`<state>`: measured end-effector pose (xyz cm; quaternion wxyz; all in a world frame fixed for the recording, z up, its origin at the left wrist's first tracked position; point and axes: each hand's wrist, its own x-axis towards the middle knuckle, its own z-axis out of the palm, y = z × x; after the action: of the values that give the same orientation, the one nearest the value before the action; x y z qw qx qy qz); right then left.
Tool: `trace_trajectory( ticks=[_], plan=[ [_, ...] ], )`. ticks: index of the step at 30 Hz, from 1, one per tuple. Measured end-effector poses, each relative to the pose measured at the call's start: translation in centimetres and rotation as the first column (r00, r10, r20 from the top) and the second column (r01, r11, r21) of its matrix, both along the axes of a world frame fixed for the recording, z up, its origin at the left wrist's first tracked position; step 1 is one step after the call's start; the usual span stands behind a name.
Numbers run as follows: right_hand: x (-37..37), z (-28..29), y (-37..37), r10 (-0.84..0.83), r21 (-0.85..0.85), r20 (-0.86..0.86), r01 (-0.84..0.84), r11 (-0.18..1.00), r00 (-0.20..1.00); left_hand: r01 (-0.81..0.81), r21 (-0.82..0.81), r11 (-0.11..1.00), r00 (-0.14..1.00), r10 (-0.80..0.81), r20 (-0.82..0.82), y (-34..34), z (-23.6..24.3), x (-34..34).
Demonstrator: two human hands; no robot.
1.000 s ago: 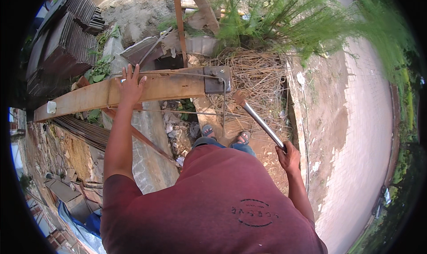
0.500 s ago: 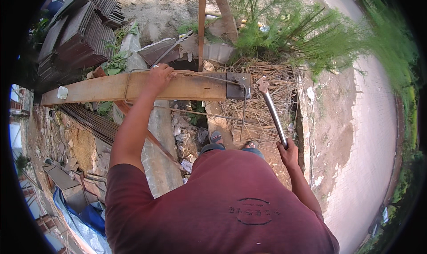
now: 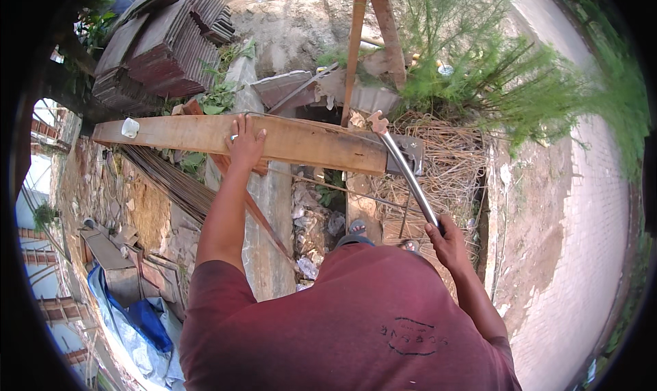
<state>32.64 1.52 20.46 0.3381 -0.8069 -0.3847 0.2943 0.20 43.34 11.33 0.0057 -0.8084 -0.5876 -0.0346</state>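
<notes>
My left hand (image 3: 245, 143) lies on the top of a long wooden beam (image 3: 315, 143), fingers stretched across it toward the far edge. My right hand (image 3: 448, 242) is wrapped round the lower end of a rebar bending wrench (image 3: 408, 174), a silver tube with a rusty forked head. The wrench slants across the beam's right end, its head just past the far edge. Partly behind it sits a dark metal plate (image 3: 416, 147) with pins. A thin steel rod (image 3: 318, 123) runs along the beam's far edge; its right end is hidden by the wrench.
Tangled rusty rod offcuts (image 3: 455, 162) lie beyond the beam's right end, below a feathery green bush (image 3: 493, 83). Long steel rods (image 3: 164, 175) pass under the beam at left. Stacked roof tiles (image 3: 164, 56) stand far left. Rubble (image 3: 311, 220) lies near my feet.
My left hand has shifted from the beam's far edge onto its top face. The wrench head has swung left across the beam's plated end. The whole view has turned slightly.
</notes>
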Motion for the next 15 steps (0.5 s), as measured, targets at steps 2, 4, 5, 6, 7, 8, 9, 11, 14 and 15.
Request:
trace_trajectory(
  ticks=[2, 4, 5, 6, 7, 8, 9, 11, 14, 15],
  plan=[
    [-1.7, 1.4, 3.1, 0.025, 0.030, -0.120, -0.021, 0.999, 0.992, 0.010, 0.014, 1.000, 0.999, -0.011, 0.053, -0.2, -0.1, 0.2],
    [-2.6, 3.0, 6.5, 0.072, 0.036, -0.248, -0.065, 0.997, 0.966, 0.012, 0.043, 0.999, 0.994, -0.016, 0.108, 0.1, -0.4, 0.0],
    [-3.2, 3.5, 8.0, 0.118, 0.152, -0.236, -0.083, 0.985, 0.965, 0.009, 0.063, 0.998, 0.990, -0.018, 0.137, 0.3, -1.0, -0.3],
    [-3.7, 4.0, 9.3, 0.157, 0.263, -0.218, -0.097, 0.960, 0.963, 0.010, 0.080, 0.997, 0.986, -0.024, 0.168, 0.5, -1.4, -0.4],
    [-4.4, 4.5, 10.4, 0.196, 0.371, -0.199, -0.111, 0.922, 0.960, 0.002, 0.077, 0.997, 0.991, -0.013, 0.135, 0.5, -1.4, -0.6],
    [-5.1, 5.4, 11.4, 0.231, 0.363, -0.252, -0.129, 0.923, 0.940, -0.006, 0.073, 0.997, 0.995, -0.001, 0.102, 0.5, -1.5, -0.7],
    [-5.7, 6.4, 12.4, 0.261, 0.354, -0.302, -0.147, 0.924, 0.917, -0.012, 0.068, 0.998, 0.997, 0.008, 0.073, 0.4, -1.7, -0.6],
    [-6.5, 6.3, 13.2, 0.262, 0.305, -0.295, -0.169, 0.937, 0.919, -0.034, 0.034, 0.999, 0.998, 0.033, 0.048, -0.1, -0.9, -0.1],
    [-7.4, 2.0, 14.1, 0.227, 0.166, 0.010, -0.226, 0.960, 0.974, -0.041, 0.018, 0.999, 0.999, 0.040, 0.023, -0.4, -0.1, 0.6],
    [-7.2, -0.5, 14.2, 0.268, 0.051, 0.051, -0.270, 0.961, 0.962, -0.035, 0.016, 0.999, 0.999, 0.034, 0.010, -0.2, 0.0, 0.7]
  ],
)
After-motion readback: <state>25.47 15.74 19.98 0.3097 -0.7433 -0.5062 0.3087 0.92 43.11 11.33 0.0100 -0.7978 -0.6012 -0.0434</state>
